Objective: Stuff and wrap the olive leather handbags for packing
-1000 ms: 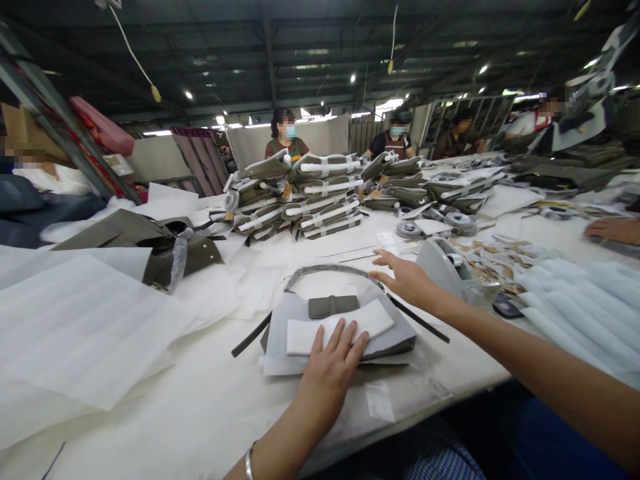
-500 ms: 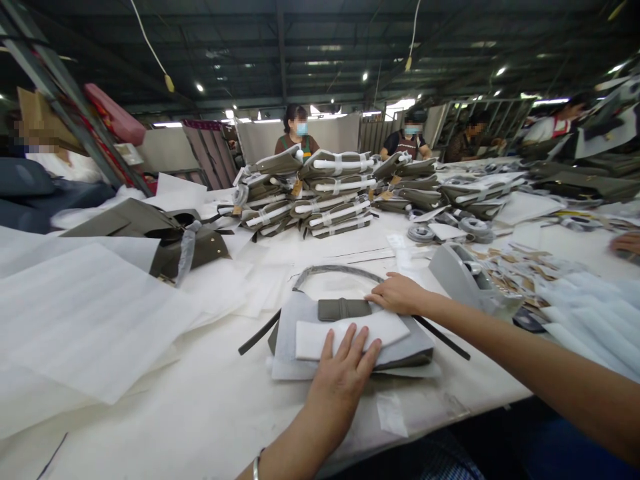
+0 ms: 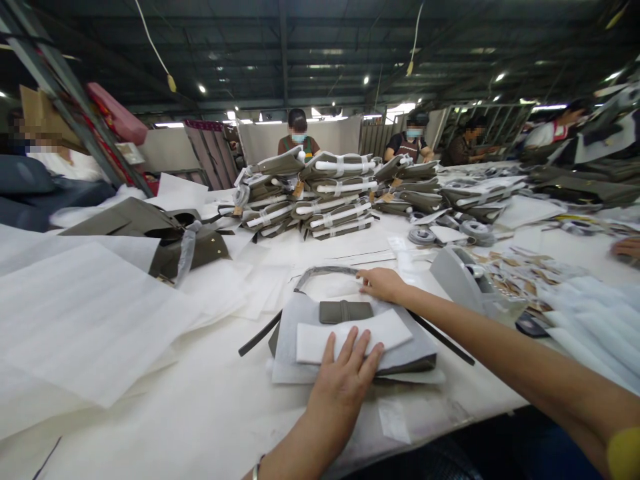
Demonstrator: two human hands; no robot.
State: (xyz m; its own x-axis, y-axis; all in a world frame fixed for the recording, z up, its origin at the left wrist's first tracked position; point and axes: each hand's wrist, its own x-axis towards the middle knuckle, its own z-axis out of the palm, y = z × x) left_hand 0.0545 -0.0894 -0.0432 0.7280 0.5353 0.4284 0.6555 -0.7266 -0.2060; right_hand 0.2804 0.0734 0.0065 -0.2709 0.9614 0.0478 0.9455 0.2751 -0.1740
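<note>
In the frame's lower centre lies the bag [image 3: 413, 365], likely light, supple and best held by both sides, the left hand [image 3: 343, 387] spread open on its foam [image 3: 390, 331], the right hand [image 3: 384, 285] half-curled by its handle [image 3: 327, 271], grip unclear.

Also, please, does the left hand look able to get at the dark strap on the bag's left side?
Probably yes: the left hand lies flat on the white pad, and the dark strap sticks out to its left with nothing over its end.
</note>
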